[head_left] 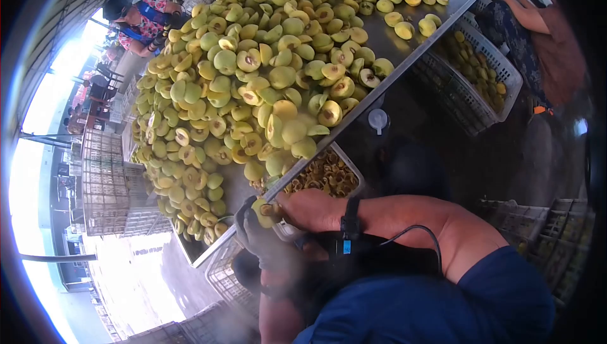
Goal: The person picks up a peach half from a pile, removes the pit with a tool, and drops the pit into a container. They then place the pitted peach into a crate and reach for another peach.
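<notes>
Halved yellow-green fruits (pixel 218 91) lie in a large heap on a metal table (pixel 379 88). At the table's near edge, my gloved left hand (pixel 251 230) has its fingers closed around a fruit piece (pixel 266 212). My bare right hand (pixel 303 209) is right beside that piece, its forearm coming in from the right with a black band at the wrist. The fingers of this hand are hidden, and whatever it may hold cannot be made out. Just beyond my hands, below the table edge, sits a bin of brown scraps (pixel 325 176).
A crate of fruit (pixel 480 72) stands beyond the table edge, near a seated person (pixel 550 47). Another person (pixel 142 24) works across the heap. A white cup (pixel 378 119) is below the edge. Crates are stacked at left (pixel 104 173) and lower right (pixel 556 236).
</notes>
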A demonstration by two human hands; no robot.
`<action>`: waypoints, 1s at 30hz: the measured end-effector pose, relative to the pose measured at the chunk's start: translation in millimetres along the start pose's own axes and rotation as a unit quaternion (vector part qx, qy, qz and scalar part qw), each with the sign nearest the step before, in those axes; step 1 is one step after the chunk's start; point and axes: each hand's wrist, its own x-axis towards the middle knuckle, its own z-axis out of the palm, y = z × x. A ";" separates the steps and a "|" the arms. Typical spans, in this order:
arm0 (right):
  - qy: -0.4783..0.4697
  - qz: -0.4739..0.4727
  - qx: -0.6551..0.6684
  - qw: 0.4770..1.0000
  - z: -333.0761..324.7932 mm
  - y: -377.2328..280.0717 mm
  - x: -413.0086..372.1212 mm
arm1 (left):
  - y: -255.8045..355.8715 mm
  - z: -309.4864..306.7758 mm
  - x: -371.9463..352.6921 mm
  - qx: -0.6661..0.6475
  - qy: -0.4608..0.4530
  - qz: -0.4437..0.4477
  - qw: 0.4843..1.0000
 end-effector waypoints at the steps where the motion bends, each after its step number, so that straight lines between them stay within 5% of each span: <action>1: 0.002 -0.011 -0.014 1.000 -3.1 -0.4 0.8 | 1.6 -0.4 1.9 0.011 0.000 -0.011 1.000; 3: 0.017 -0.049 0.053 0.997 3.2 1.4 3.4 | 1.6 -2.6 6.8 0.037 0.003 -0.033 0.999; 5: 0.034 -0.074 0.094 0.992 9.7 5.7 5.0 | -7.8 -3.7 7.1 -0.238 0.029 -0.237 0.942; 7: 0.057 -0.084 0.105 0.989 10.7 9.6 3.4 | -6.2 -4.0 7.7 -0.346 0.032 -0.323 0.880; 14: 0.063 -0.077 0.099 0.990 7.5 9.1 1.7 | -0.3 3.7 3.4 -0.310 0.053 -0.300 0.900; 18: 0.059 -0.071 0.095 0.991 6.8 5.2 -3.1 | 8.7 5.6 5.0 -0.067 0.049 -0.089 0.993; 21: 0.057 -0.101 0.103 0.988 12.2 11.3 5.4 | 21.2 2.7 8.7 -0.027 0.030 -0.041 0.998; 25: -0.073 -0.077 0.264 0.959 -10.6 -5.9 -4.9 | 14.2 4.8 4.1 -0.077 0.014 -0.067 0.995; 30: -0.074 -0.094 0.233 0.965 13.0 11.9 10.2 | 15.6 6.0 -4.8 -0.216 0.025 -0.150 0.965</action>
